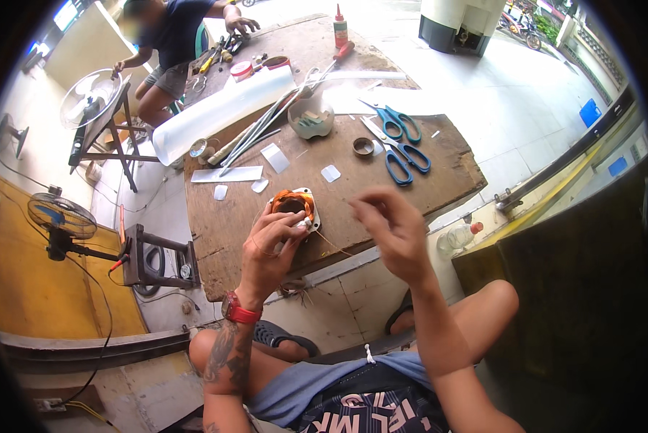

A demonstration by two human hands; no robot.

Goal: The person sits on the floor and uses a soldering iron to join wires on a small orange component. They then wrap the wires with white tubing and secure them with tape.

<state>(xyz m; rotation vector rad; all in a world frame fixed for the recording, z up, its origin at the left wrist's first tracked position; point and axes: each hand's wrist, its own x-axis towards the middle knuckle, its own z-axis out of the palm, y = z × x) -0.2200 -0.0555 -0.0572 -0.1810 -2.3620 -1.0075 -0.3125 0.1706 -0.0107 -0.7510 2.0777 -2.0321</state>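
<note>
My left hand [265, 244] grips a motor stator [288, 196] with orange-copper windings and a pale frame, near the front edge of the wooden table. Its fingers rest on the near side of the coil, by a small white piece. From the stator a thin copper-coloured lead [333, 245] trails toward the table's edge. To the right of it, apart from the stator, my right hand [395, 232] is raised with the fingers drawn together. It is slightly blurred, and whatever lies between its fingertips is too fine to make out.
On the table [439, 162] lie blue-handled scissors [408, 160], a small round tin [364, 147], a bowl [311, 127], cut white pieces [275, 157], grey rods [255, 137] and a white roll [223, 115]. A co-worker [172, 43] handles things at the far left. A fan [68, 216] stands left.
</note>
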